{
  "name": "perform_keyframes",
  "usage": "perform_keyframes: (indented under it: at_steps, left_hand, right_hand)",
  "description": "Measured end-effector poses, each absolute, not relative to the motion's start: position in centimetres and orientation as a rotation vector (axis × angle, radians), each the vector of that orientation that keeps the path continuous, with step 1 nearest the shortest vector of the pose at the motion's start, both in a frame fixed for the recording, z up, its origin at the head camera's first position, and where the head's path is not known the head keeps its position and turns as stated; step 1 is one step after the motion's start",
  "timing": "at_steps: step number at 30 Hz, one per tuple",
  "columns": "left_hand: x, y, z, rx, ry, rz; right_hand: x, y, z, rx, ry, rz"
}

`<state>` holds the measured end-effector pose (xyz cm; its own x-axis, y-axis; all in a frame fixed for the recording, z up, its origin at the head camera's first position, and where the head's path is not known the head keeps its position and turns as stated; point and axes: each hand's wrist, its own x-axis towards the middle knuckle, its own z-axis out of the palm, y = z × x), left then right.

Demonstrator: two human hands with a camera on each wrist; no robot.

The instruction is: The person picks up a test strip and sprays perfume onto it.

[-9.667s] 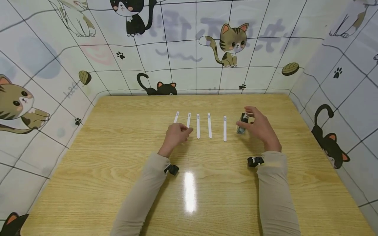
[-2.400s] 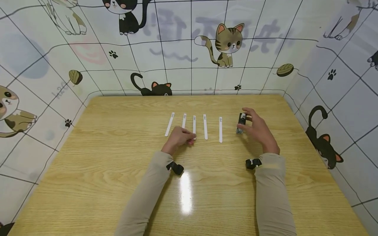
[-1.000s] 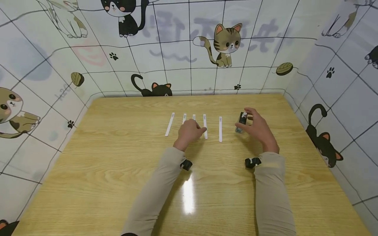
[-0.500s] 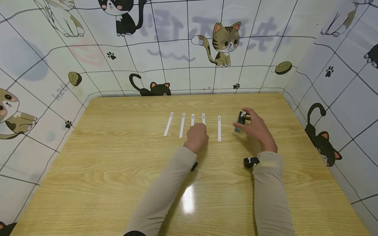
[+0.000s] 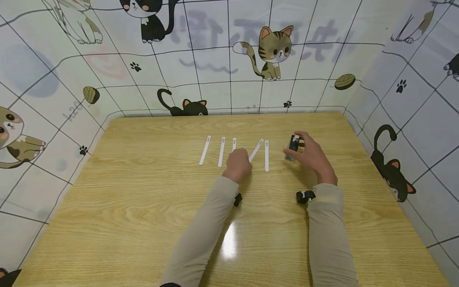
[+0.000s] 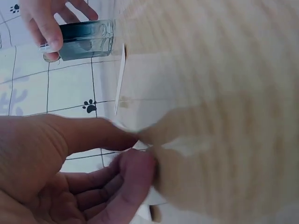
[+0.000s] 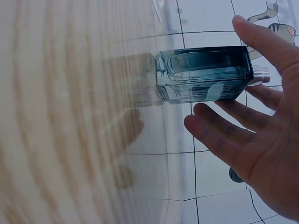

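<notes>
Five narrow white paper strips would be scent strips by their look; several lie in a row on the wooden table. My left hand [image 5: 238, 165] pinches the lower end of the slanted paper strip [image 5: 256, 149] between thumb and forefinger, as the left wrist view shows. It partly covers the strip [image 5: 234, 143] to its left. Right of the slanted one lies a straight strip [image 5: 267, 156]. A glass perfume bottle [image 7: 205, 74] with a dark upper part and silver spray top stands upright. Around it my right hand [image 5: 312, 156] is spread loosely, thumb and fingers apart from the glass.
Two more strips, a leaning one [image 5: 204, 150] and a straighter one [image 5: 221, 152], lie at the left of the row. The wooden table [image 5: 143, 207] ends at the back against a cat-patterned wall covering [image 5: 215, 67], which also rises at both sides.
My left hand has moved rightward along the strips to the second from the right, whose top now leans right. My right hand has stayed by the perfume bottle.
</notes>
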<state>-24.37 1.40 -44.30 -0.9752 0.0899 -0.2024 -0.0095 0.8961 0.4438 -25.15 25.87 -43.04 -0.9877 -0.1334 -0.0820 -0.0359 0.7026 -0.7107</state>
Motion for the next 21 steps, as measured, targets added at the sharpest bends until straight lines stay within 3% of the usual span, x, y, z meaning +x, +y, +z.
perform_keyframes:
  at_steps: [6,14,21]
  left_hand:
    - [-24.4,0.3,-44.6,0.092,2.774,0.991]
    - [-23.6,-3.8,-43.6,0.01,2.461,1.924]
    - [-23.2,-6.4,-42.4,-0.1,2.266,2.202]
  right_hand:
    - [-25.1,25.9,-43.2,-0.118,2.727,-1.27]
    - [-25.3,25.8,-43.9,-0.104,2.652,-1.411]
    - [-25.1,25.7,-43.3,-0.147,2.702,-1.485]
